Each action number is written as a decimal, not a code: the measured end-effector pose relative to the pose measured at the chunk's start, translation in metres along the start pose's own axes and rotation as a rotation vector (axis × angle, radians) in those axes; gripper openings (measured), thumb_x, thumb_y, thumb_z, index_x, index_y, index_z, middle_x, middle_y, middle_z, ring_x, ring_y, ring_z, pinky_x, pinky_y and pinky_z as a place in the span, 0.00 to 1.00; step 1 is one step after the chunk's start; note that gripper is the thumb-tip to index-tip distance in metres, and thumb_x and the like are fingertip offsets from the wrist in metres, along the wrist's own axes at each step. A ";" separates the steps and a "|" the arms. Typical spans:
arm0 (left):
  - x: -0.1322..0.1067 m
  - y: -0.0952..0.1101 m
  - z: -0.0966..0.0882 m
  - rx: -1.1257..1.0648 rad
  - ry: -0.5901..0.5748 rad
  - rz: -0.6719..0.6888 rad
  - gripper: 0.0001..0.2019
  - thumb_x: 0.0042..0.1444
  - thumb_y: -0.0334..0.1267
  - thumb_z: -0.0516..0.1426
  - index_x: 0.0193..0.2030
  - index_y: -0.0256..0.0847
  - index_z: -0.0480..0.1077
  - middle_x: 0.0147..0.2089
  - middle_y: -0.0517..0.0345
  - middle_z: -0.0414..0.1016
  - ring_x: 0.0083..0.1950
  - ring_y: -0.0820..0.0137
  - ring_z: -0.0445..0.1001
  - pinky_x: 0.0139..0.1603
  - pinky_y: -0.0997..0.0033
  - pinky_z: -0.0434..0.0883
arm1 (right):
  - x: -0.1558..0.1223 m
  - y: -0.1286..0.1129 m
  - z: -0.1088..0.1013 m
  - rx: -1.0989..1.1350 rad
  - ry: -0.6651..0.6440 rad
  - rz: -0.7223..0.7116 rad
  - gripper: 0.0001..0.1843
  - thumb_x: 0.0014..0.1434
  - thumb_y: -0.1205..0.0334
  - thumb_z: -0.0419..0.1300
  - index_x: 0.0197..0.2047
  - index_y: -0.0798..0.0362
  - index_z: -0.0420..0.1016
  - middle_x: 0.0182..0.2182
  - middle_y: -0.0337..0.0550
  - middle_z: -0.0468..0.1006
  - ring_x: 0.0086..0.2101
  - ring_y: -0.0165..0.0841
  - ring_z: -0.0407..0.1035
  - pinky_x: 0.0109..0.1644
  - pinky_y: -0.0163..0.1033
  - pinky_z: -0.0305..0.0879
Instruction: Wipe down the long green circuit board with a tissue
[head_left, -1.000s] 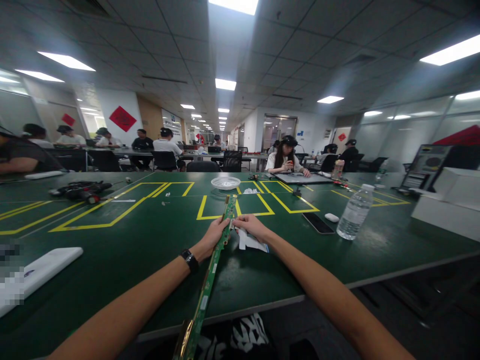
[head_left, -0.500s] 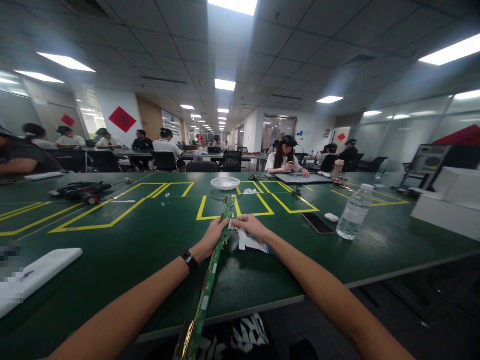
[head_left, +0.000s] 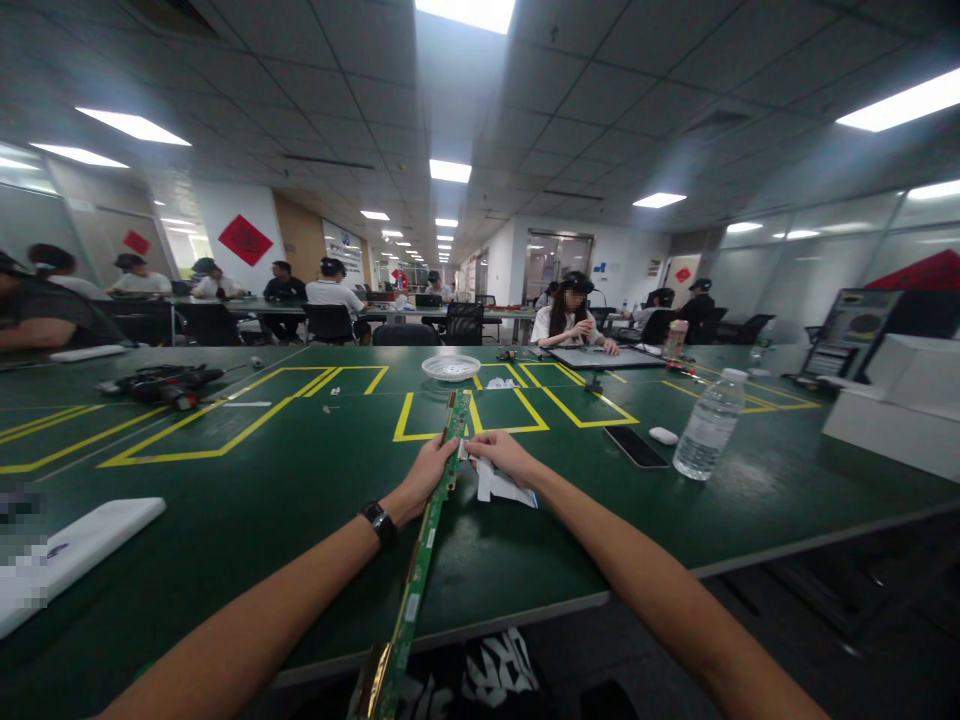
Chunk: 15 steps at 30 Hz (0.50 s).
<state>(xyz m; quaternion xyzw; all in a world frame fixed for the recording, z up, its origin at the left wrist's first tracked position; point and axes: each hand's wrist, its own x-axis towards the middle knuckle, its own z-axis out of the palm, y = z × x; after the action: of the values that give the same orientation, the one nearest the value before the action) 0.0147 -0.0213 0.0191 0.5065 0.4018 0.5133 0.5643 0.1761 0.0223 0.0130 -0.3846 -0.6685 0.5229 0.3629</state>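
Note:
A long, narrow green circuit board (head_left: pixel 415 590) slants from near my body up over the table. My left hand (head_left: pixel 429 470), wearing a dark watch, is closed round its upper part. At the board's right edge, my right hand (head_left: pixel 501 452) pinches with thumb and finger at a small white piece (head_left: pixel 463 452) touching the board. What that piece is exactly is too small to make out. A crumpled white paper-like sheet (head_left: pixel 504 487) shows just below my right hand; whether the fingers also hold it, I cannot tell. Gold-coloured strips run along the board's left side.
Beyond the board stand a white dish (head_left: pixel 451 368) and yellow tape outlines on the green table (head_left: pixel 300 540). To the right are a phone (head_left: pixel 636 447), a white case (head_left: pixel 663 435), a water bottle (head_left: pixel 709 425) and white boxes (head_left: pixel 900 420). A person sits across the table.
Both my hands and the board stay almost where they were. Across the table, the seated person's raised hand has shifted slightly.

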 end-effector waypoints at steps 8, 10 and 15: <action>0.000 -0.001 -0.001 0.012 0.006 0.014 0.13 0.56 0.43 0.56 0.44 0.38 0.66 0.20 0.66 0.68 0.15 0.80 0.64 0.15 0.82 0.62 | 0.000 0.000 0.000 -0.015 0.009 -0.017 0.15 0.50 0.51 0.62 0.28 0.57 0.73 0.20 0.36 0.71 0.20 0.23 0.60 0.23 0.29 0.51; 0.002 -0.004 -0.003 0.028 -0.002 0.023 0.13 0.56 0.43 0.55 0.44 0.37 0.66 0.20 0.66 0.68 0.15 0.80 0.63 0.15 0.82 0.62 | -0.001 0.000 0.001 -0.034 0.021 -0.015 0.16 0.50 0.51 0.62 0.28 0.57 0.73 0.21 0.37 0.72 0.21 0.24 0.60 0.23 0.29 0.52; 0.006 -0.009 -0.006 0.073 -0.022 0.065 0.14 0.57 0.43 0.54 0.47 0.37 0.66 0.20 0.66 0.67 0.17 0.79 0.64 0.18 0.82 0.64 | -0.001 0.000 0.001 -0.065 0.037 -0.021 0.15 0.51 0.52 0.62 0.28 0.57 0.74 0.21 0.37 0.72 0.21 0.24 0.60 0.24 0.29 0.52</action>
<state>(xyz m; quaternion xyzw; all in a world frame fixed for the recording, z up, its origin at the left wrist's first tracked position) 0.0112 -0.0143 0.0094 0.5453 0.3975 0.5106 0.5328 0.1754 0.0211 0.0128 -0.3987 -0.6822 0.4902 0.3679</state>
